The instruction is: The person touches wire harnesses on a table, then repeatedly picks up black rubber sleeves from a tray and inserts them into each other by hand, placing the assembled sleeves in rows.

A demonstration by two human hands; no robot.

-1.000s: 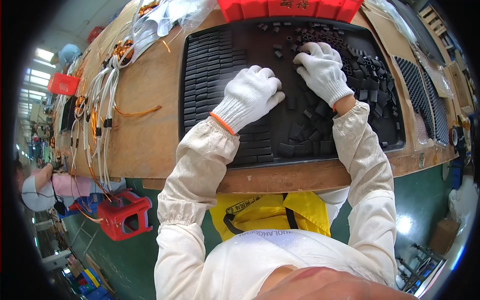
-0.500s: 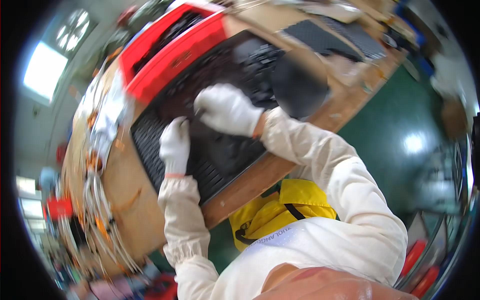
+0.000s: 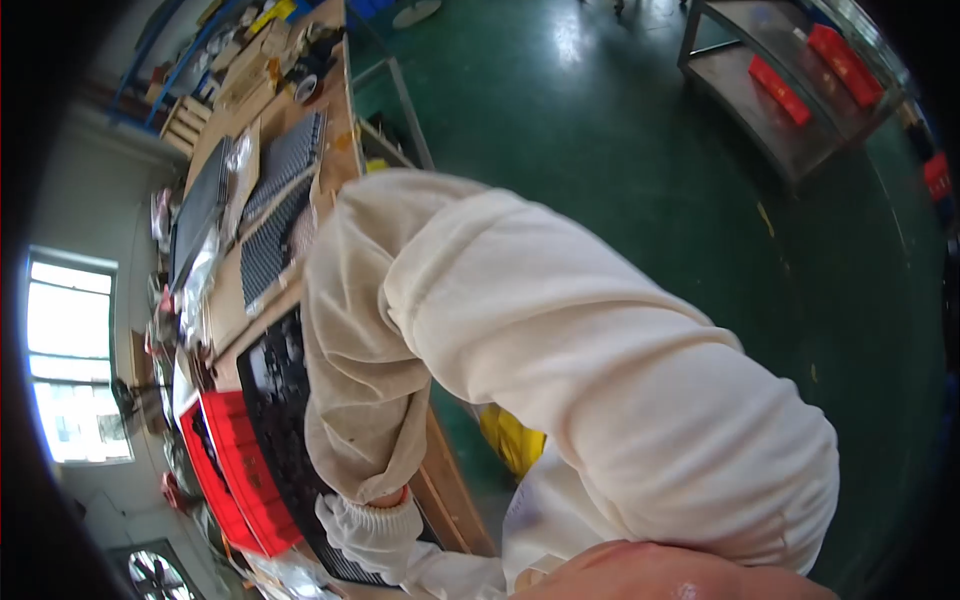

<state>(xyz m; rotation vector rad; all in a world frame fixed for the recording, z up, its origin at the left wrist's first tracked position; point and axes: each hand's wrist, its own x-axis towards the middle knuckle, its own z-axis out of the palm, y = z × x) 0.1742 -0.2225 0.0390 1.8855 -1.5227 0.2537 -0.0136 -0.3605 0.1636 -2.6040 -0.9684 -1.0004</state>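
Observation:
My right arm fills the middle of the view, its beige sleeve bent down to the white-gloved right hand (image 3: 365, 532). That hand is over the lower part of a black panel (image 3: 330, 555) with small black pieces on it; its fingers do not show clearly. Only a white stretch of my left arm shows at the bottom, reaching toward the right hand. The left hand is hidden or merges with the right glove. Close beside the panel stands a red bin (image 3: 255, 490) with dark contents.
Farther along the wooden bench (image 3: 230, 305) lie dark ribbed sheets (image 3: 277, 238), clear plastic and a roll of tape (image 3: 307, 89). A metal cart (image 3: 740, 110) with red bins stands on the green floor. A yellow item (image 3: 512, 440) is below the bench edge.
The view has swung sharply to the right and rotated. My right arm now covers much of the panel, and my left hand has dropped out of clear sight. The cart has come into view.

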